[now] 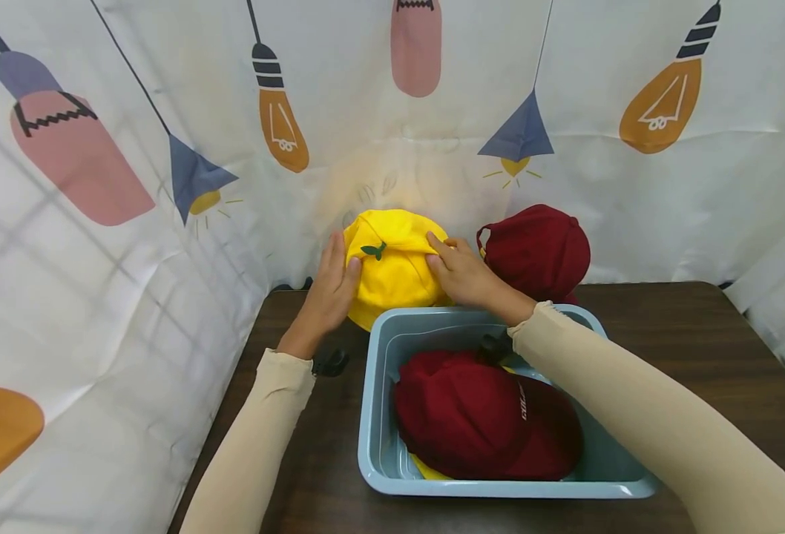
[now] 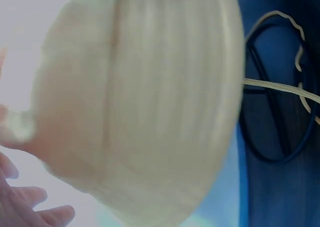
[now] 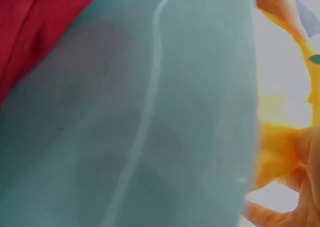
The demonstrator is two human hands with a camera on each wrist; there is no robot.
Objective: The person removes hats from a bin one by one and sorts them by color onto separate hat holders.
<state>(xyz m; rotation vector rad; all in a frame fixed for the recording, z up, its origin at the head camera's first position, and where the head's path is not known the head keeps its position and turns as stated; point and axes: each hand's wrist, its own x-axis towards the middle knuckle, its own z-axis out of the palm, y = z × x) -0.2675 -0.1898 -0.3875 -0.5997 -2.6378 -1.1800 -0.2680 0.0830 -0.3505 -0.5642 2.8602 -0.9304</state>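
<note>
A yellow bucket hat (image 1: 399, 278) with a small green sprout on it is held up behind the blue bin, between both hands. Along its left side lies my left hand (image 1: 329, 285), fingers mostly straight and the thumb against the fabric. My right hand (image 1: 462, 271) pinches a fold of the hat at its right side, thumb and fingers on the fabric. The left wrist view shows the stitched brim (image 2: 170, 97) close up, its colour washed out. In the right wrist view the bin's wall (image 3: 200, 97) hides part of the hat.
The blue bin (image 1: 369, 415) stands on the dark wooden table (image 1: 666, 356). Inside it a maroon cap (image 1: 459, 415) with white lettering lies over something yellow (image 1: 429, 469). Another maroon cap (image 1: 539, 248) is behind the bin at right, by the patterned curtain (image 1: 399, 163).
</note>
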